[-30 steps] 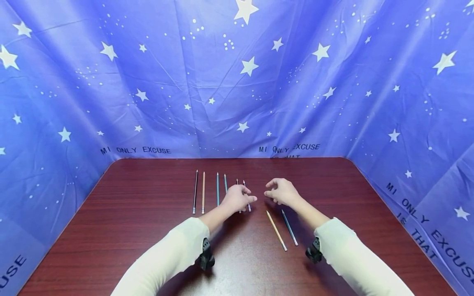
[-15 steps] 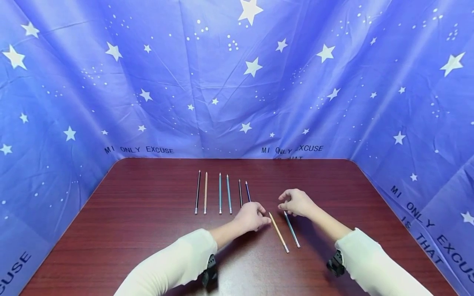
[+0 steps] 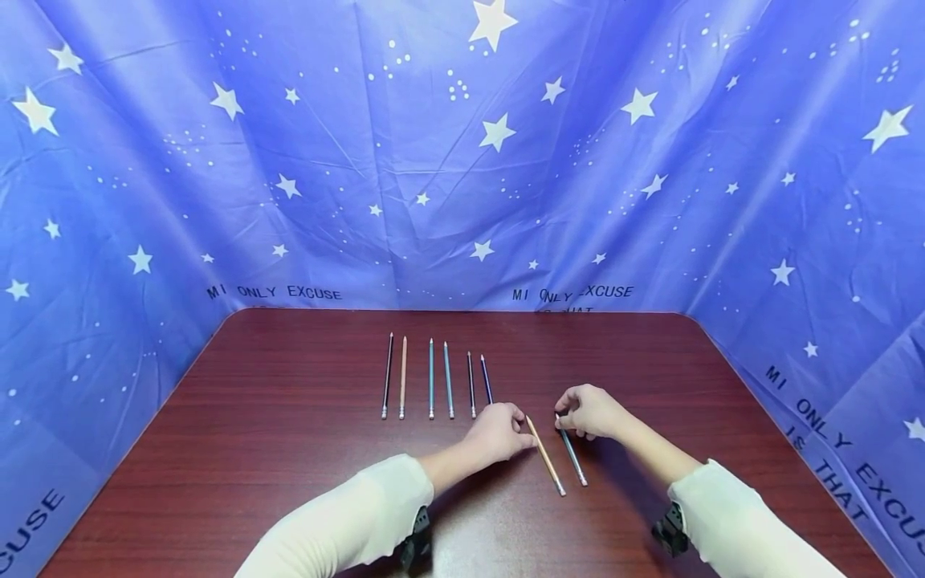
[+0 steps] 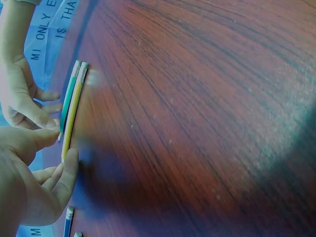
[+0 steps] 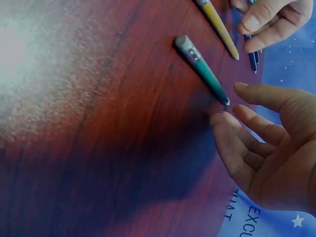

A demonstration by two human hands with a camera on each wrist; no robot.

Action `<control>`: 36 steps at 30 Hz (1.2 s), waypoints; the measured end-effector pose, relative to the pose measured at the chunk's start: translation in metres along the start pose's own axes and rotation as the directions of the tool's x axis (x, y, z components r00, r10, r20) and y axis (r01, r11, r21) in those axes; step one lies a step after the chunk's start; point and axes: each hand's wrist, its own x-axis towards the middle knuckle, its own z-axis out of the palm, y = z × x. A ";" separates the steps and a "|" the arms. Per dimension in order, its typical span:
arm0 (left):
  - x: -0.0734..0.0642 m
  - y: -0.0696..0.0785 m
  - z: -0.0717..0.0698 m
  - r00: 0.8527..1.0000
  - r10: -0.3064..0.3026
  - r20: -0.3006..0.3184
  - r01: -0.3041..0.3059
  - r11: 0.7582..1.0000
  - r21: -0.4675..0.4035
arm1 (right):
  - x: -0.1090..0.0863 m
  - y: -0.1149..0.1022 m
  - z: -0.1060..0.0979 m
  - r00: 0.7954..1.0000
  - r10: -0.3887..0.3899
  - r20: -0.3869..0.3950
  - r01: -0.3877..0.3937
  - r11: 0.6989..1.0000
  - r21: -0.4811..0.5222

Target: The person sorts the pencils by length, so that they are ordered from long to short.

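Observation:
Two pencils with erasers lie slanted on the table's right half: a yellow one (image 3: pixel 548 461) and a dark green one (image 3: pixel 574 460). My left hand (image 3: pixel 497 432) is at the yellow pencil's pointed end, thumb and fingers spread to either side of it, as the left wrist view shows. Over by the green pencil's tip is my right hand (image 3: pixel 594 412); in the right wrist view its thumb and fingers (image 5: pixel 224 133) stand apart around that tip, not pinching it. A dark blue pencil (image 3: pixel 486 377) runs partly behind my left hand.
Left of my hands lie several pencils in pairs: a black (image 3: pixel 388 376) and a natural-wood one (image 3: pixel 403 377), two teal ones (image 3: pixel 431 377), and a dark one (image 3: pixel 471 384) beside the blue. A starry blue curtain (image 3: pixel 433 160) surrounds the dark red table (image 3: pixel 253 433).
Both hands have moved right and nearer the body, from beside the dark and blue pencils to the tips of the yellow and green ones. The view has shifted slightly.

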 end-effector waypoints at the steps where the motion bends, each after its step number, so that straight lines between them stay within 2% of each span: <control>1: 0.000 0.001 0.001 1.000 0.012 -0.008 -0.012 1.000 0.025 | -0.001 0.000 0.001 1.000 0.001 0.003 -0.001 1.000 0.001; 6: 0.001 0.004 0.007 0.998 0.047 -0.037 -0.043 0.993 0.105 | -0.003 0.003 0.004 1.000 -0.012 0.006 0.012 1.000 -0.010; 11: 0.002 0.007 0.012 0.997 0.047 -0.059 -0.037 0.988 0.147 | -0.004 0.004 0.006 1.000 -0.022 0.000 0.022 1.000 -0.013; 17: 0.004 0.009 0.018 0.996 0.054 -0.073 -0.034 0.968 0.248 | -0.004 0.005 0.007 1.000 -0.015 0.009 0.015 1.000 -0.005; 19: 0.005 0.010 0.018 0.996 0.049 -0.072 -0.030 0.969 0.244 | -0.004 0.006 0.007 1.000 -0.004 0.010 0.004 1.000 -0.001; 27: 0.006 0.010 0.015 0.998 0.031 -0.052 -0.023 0.988 0.155 | -0.004 0.005 0.007 1.000 0.016 0.026 -0.016 1.000 0.004; 32: 0.007 0.010 0.013 1.000 -0.013 -0.010 0.013 1.000 -0.021 | -0.006 0.003 0.008 0.999 0.016 0.034 -0.016 1.000 0.000; 36: 0.007 0.009 0.012 0.997 -0.070 0.023 0.073 0.977 -0.202 | -0.007 0.003 0.007 0.999 0.025 0.045 -0.025 1.000 0.004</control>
